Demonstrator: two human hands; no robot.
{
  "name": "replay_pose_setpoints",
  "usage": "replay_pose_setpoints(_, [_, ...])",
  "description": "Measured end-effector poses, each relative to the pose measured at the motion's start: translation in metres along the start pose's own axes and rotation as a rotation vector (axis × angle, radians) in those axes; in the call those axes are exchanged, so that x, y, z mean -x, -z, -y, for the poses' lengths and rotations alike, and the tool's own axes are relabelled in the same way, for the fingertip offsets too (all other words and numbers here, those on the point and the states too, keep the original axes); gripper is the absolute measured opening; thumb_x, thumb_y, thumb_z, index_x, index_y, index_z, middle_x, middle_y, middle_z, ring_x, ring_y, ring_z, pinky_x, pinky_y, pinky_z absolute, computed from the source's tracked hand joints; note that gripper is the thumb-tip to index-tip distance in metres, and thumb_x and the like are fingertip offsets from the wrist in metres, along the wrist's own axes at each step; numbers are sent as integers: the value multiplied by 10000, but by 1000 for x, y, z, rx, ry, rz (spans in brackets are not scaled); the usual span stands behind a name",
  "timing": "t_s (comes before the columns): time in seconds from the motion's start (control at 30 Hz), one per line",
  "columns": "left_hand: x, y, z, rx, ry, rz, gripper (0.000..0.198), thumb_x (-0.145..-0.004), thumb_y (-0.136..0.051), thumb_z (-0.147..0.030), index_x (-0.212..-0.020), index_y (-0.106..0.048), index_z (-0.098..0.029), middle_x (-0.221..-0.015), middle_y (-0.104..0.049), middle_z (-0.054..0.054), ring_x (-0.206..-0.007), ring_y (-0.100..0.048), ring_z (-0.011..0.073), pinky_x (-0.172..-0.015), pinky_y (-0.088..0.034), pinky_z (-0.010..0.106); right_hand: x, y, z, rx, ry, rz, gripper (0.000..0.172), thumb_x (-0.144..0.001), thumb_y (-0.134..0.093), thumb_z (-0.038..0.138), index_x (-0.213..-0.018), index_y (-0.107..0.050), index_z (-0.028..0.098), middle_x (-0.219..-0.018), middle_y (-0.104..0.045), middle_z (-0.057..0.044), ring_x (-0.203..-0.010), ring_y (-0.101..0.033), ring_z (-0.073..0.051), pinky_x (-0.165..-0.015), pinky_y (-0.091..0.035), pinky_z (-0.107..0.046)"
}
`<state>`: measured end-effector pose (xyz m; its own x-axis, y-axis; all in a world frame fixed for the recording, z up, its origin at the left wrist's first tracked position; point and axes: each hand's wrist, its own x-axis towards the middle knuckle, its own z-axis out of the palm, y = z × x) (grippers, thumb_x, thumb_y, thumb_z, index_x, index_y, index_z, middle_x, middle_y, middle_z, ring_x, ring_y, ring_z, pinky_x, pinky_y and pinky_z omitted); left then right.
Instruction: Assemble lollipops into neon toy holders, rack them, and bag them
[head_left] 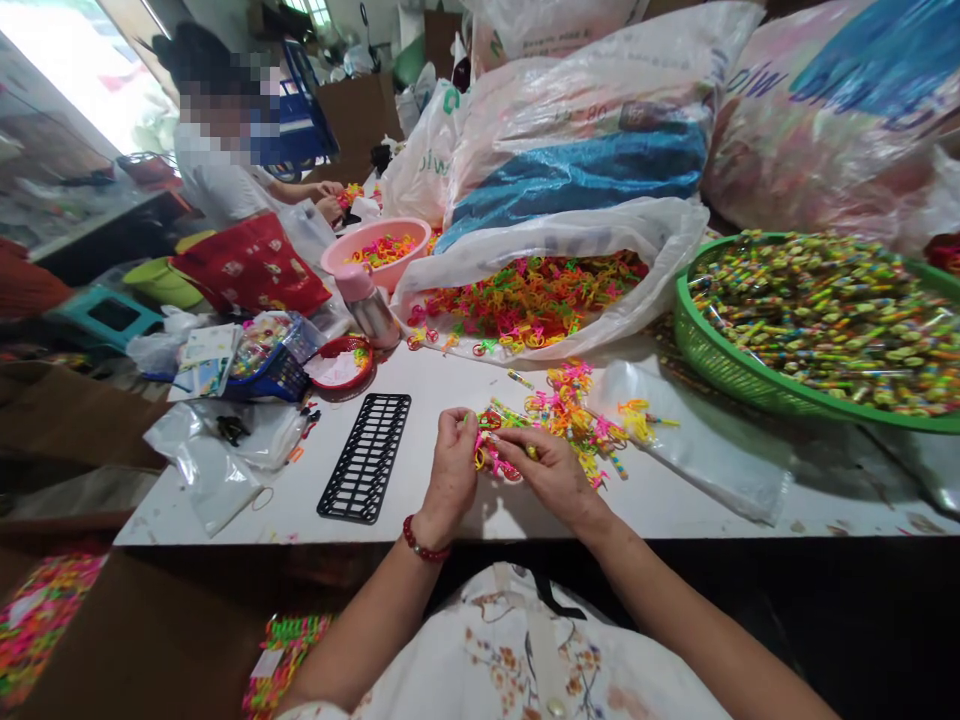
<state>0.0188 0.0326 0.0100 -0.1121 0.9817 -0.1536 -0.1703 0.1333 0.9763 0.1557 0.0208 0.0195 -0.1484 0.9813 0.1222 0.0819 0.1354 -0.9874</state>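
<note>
Above the white table (285, 490) my two hands meet near the front edge. My left hand (452, 465), with a red bead bracelet (424, 540) at the wrist, is closed with thumb and fingers pinched on small coloured plastic pieces. My right hand (555, 475) pinches at the same cluster of small pink, yellow and red plastic pieces (496, 458); their exact kind is too small to make out. Just beyond lies a loose heap of bright plastic pieces (570, 400), with short striped sticks among them. Left of my hands rests a black slotted rack (365, 457).
An open white sack (667, 250) spills coloured pieces at the back. At right stands a green basket (739, 365) of wrapped striped sticks, beside a clear plastic bag (720, 460). A flask (369, 305), red bowl (349, 385) and pink basin (420, 235) stand back left. A co-worker (217, 180) sits beyond.
</note>
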Motion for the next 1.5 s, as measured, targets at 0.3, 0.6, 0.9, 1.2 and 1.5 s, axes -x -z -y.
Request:
replay_pose_setpoints(0.3, [-1,-2,14,-38,7,-50,325,-854,-597,-512,-957,-468,-232,-717,-508,-46,-544,-494,100,-471,-380,208,12,-6,-9,345,216,78,237,-960,-488,265,-832,-678,203,-789,-686,-66,-720,-617,-178,-661,-459,-288])
replay_pose_setpoints(0.6, [-61,-27,12,-484,-196,71,339,-980,-349,-481,-971,-552,-209,-854,-598,17,-753,-557,132,-709,-459,252,11,45,-22,534,275,-82,221,-973,-478,273,-1044,-673,197,-930,-723,-78,-835,-684,-192,-763,-538,-305])
replay_pose_setpoints(0.9, [-210,-38,3,-885,-342,38,101,-739,-629,-129,-830,-644,-168,-1059,-634,112,-1074,-555,237,-995,-372,348,17,64,-16,608,222,-156,273,-983,-466,327,-1037,-702,201,-1026,-701,-85,-945,-672,-206,-843,-536,-324])
replay_pose_setpoints(1.2, [-186,14,24,-678,-203,-47,161,-783,-611,-330,-778,-538,-186,-702,-551,-13,-663,-541,131,-643,-441,252,21,44,-3,326,-44,36,367,-976,-460,439,-869,-707,190,-774,-693,-16,-715,-631,-156,-655,-457,-253])
replay_pose_setpoints(1.5, [-146,94,6,-728,-182,-207,151,-850,-492,-289,-875,-581,-170,-708,-583,29,-651,-575,162,-637,-485,297,29,17,4,278,-53,160,343,-947,-498,448,-949,-735,202,-889,-724,-48,-822,-651,-191,-750,-480,-297])
